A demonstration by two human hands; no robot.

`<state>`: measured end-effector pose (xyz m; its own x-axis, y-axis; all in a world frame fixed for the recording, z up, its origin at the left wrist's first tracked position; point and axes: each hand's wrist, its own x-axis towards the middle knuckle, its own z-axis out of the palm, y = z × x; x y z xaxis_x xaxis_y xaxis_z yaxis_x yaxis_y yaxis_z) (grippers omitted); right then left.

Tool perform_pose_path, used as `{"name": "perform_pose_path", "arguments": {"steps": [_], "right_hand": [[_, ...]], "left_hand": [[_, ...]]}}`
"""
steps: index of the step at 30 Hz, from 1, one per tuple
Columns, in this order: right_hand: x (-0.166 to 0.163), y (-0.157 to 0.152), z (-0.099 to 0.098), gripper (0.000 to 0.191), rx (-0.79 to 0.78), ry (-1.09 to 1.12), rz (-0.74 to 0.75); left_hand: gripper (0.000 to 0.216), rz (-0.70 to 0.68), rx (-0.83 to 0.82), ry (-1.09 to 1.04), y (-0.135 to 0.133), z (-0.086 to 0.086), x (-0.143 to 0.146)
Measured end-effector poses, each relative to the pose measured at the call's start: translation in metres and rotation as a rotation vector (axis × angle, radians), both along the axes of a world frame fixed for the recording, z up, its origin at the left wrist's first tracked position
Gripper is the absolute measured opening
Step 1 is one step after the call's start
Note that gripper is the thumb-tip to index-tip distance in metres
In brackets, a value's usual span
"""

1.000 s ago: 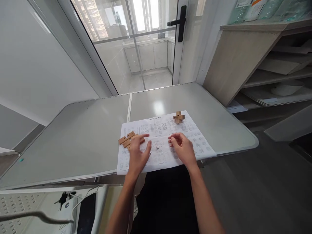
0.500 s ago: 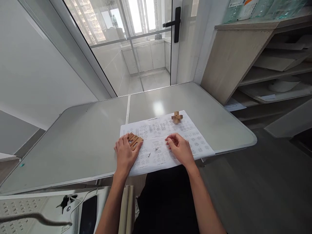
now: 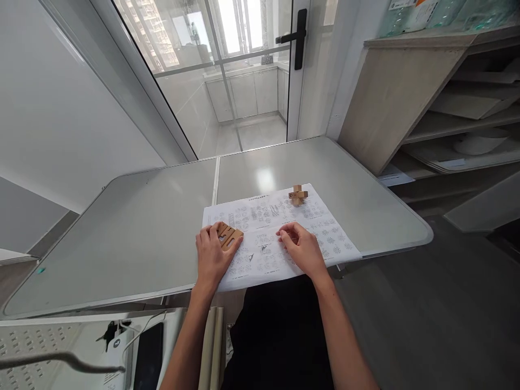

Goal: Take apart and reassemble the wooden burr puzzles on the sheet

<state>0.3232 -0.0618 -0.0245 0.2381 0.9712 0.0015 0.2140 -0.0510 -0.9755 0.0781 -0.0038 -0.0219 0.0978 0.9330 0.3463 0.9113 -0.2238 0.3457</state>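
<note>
A printed instruction sheet (image 3: 280, 238) lies at the near edge of a grey folding table (image 3: 142, 233). My left hand (image 3: 211, 257) rests on the sheet's left part, its fingers curled round a bunch of notched wooden puzzle pieces (image 3: 228, 235). My right hand (image 3: 303, 249) lies on the sheet's middle with fingers loosely curled, nothing visible in them. An assembled wooden cross puzzle (image 3: 298, 195) stands on the sheet's far right corner, apart from both hands.
A glass door with a black handle (image 3: 301, 38) stands behind the table. Wooden shelves (image 3: 447, 103) with flat boards are at the right. A white device with cables and a dark phone (image 3: 148, 357) sits low at the left, below the table edge.
My left hand has gathered the spread wooden pieces into a bunch and closed round them. My right hand has barely moved. The view has shifted slightly.
</note>
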Motion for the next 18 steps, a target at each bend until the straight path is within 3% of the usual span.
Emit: {"name": "perform_pose_path", "arguments": {"steps": [8,18], "right_hand": [[-0.001,0.0,0.0,0.017,0.004,-0.009,0.002],[-0.003,0.001,0.001,0.019,0.013,-0.057,0.015]], "left_hand": [[0.061,-0.08,0.038,0.025,0.0,-0.002,0.009],[0.06,-0.287,-0.005,-0.064,-0.014,-0.005,0.064]]}}
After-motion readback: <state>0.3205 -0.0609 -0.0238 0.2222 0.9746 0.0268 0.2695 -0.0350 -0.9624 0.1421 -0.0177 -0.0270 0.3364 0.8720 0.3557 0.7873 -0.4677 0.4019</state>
